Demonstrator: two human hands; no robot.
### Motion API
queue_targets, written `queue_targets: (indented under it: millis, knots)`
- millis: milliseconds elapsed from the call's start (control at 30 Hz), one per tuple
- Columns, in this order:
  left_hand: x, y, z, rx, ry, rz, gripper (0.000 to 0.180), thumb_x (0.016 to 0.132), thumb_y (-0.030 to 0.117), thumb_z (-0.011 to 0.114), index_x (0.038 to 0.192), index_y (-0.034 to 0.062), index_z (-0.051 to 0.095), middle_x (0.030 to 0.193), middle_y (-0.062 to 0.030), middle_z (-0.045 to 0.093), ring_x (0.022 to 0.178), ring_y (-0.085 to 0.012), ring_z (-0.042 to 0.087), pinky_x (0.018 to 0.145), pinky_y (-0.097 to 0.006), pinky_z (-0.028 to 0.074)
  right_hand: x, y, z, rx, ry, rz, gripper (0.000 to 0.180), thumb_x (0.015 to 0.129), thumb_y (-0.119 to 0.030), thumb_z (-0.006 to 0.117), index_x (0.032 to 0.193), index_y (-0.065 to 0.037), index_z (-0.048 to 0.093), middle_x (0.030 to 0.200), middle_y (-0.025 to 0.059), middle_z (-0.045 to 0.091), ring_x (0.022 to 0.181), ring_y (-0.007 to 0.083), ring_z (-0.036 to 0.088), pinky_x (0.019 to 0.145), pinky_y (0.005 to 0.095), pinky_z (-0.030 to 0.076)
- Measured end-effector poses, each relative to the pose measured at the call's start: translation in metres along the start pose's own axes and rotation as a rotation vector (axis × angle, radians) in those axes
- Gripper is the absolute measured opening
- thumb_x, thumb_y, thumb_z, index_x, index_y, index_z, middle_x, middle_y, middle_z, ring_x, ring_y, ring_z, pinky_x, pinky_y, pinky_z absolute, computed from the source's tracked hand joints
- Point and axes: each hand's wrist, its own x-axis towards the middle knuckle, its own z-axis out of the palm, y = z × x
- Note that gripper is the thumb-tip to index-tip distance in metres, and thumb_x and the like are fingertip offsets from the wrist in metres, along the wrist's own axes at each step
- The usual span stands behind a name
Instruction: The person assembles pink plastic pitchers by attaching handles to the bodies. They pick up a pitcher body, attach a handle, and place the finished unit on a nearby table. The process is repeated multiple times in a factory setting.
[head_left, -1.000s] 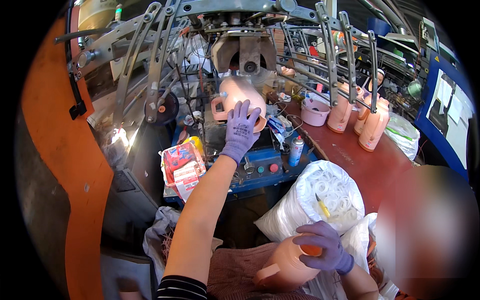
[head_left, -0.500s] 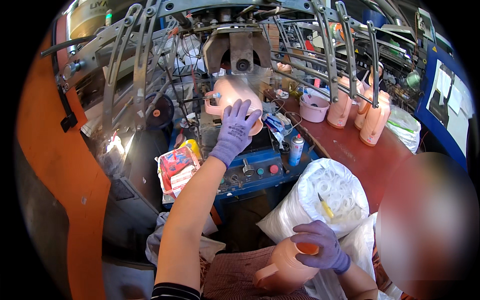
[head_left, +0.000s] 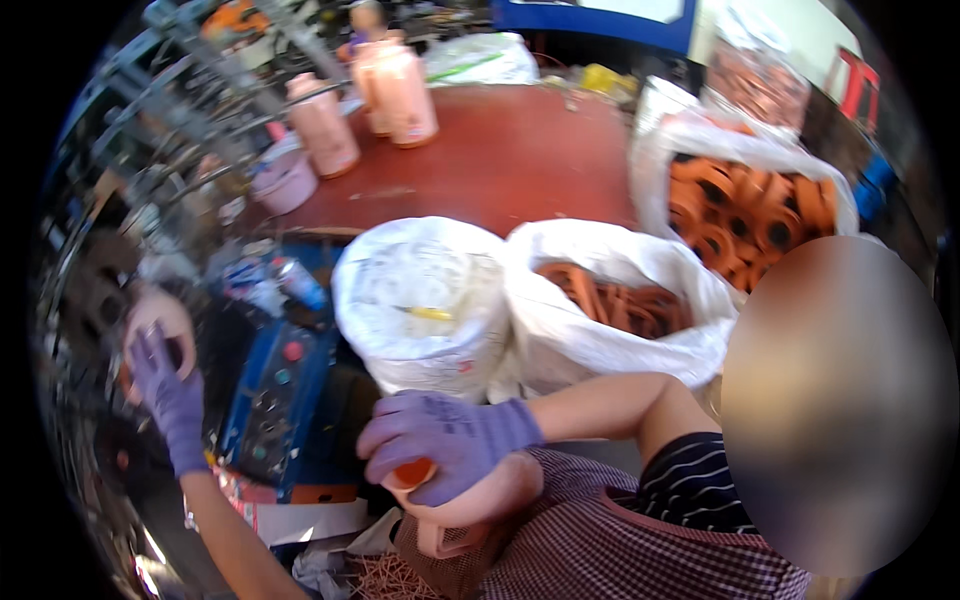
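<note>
Purple knit covers the right hand (head_left: 448,445), which sits lowest and nearest, closed over the top of a pale pink plastic jug (head_left: 470,500) held against a checked cloth on the lap (head_left: 620,540). An orange cap (head_left: 412,472) shows under its curled fingers, at the jug's mouth. The jug lies tilted, its base pointing toward the lap.

Out to the left, the left hand (head_left: 165,385), gloved the same purple, reaches up with fingers spread flat against a second pink jug (head_left: 155,325) sitting in the machine frame; it presses on the jug rather than wrapping it. Just right of that arm stands a blue control box (head_left: 275,395) with coloured round buttons.

Beyond the right hand, a white sack (head_left: 425,300) stands upright, with a small yellow piece lying on its top. Touching its right side, an open white bag (head_left: 610,310) holds orange rings. Farther right, a larger bag (head_left: 750,205) is heaped with more orange caps.

Behind the sacks runs a dark red table (head_left: 500,160). Along its far left edge stand three pink bottles (head_left: 375,95), upright, and near its left corner a low pink tub (head_left: 285,180). Grey metal bars (head_left: 170,110) of the machine arch over that left side.
</note>
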Motion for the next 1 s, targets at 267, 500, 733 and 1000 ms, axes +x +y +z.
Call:
queue_targets:
  millis: [267, 500, 733, 1000]
  knots:
    - [-0.114, 0.229, -0.107, -1.684, -0.938, -0.329, 0.086, 0.082, 0.051, 0.068, 0.142, -0.0059, 0.045, 0.13, -0.0172, 0.058, 0.12, -0.0255, 0.055, 0.106, -0.037, 0.041, -0.046, -0.009, -0.081, 0.064, 0.283, 0.236, 0.031, 0.085, -0.015, 0.075, 0.113, -0.005, 0.063, 0.119, 0.0115, 0.062, 0.119, 0.0287, 0.057, 0.101, 0.0385, 0.045]
    - [-0.142, 0.198, -0.136, -1.493, -0.58, -0.48, 0.095, 0.081, 0.054, 0.067, 0.151, -0.0003, 0.031, 0.145, -0.0211, 0.046, 0.128, -0.0337, 0.051, 0.107, -0.044, 0.04, -0.268, -0.095, -0.397, -1.864, 0.361, 1.177, 0.044, 0.077, -0.039, 0.075, 0.106, -0.008, 0.063, 0.103, 0.0159, 0.064, 0.095, 0.0347, 0.063, 0.079, 0.046, 0.051]
    - [-0.171, 0.195, -0.153, -1.427, -0.606, -0.272, 0.093, 0.078, 0.036, 0.079, 0.149, -0.0028, 0.034, 0.144, -0.0202, 0.047, 0.133, -0.0324, 0.045, 0.113, -0.044, 0.033, -0.574, -0.243, -0.452, -1.249, 1.414, 1.799, 0.105, 0.068, -0.062, 0.081, 0.143, 0.003, 0.046, 0.139, 0.0221, 0.056, 0.126, 0.0398, 0.054, 0.104, 0.0499, 0.043]
    - [-0.176, 0.192, -0.176, -1.256, -0.531, -0.371, 0.095, 0.08, 0.041, 0.079, 0.15, -0.0044, 0.034, 0.148, -0.0206, 0.044, 0.136, -0.0322, 0.043, 0.113, -0.043, 0.033, -0.587, -0.149, -0.441, -1.065, 1.456, 1.453, 0.042, 0.084, -0.026, 0.056, 0.111, 0.005, 0.065, 0.098, 0.0159, 0.069, 0.089, 0.0283, 0.063, 0.077, 0.0382, 0.049]
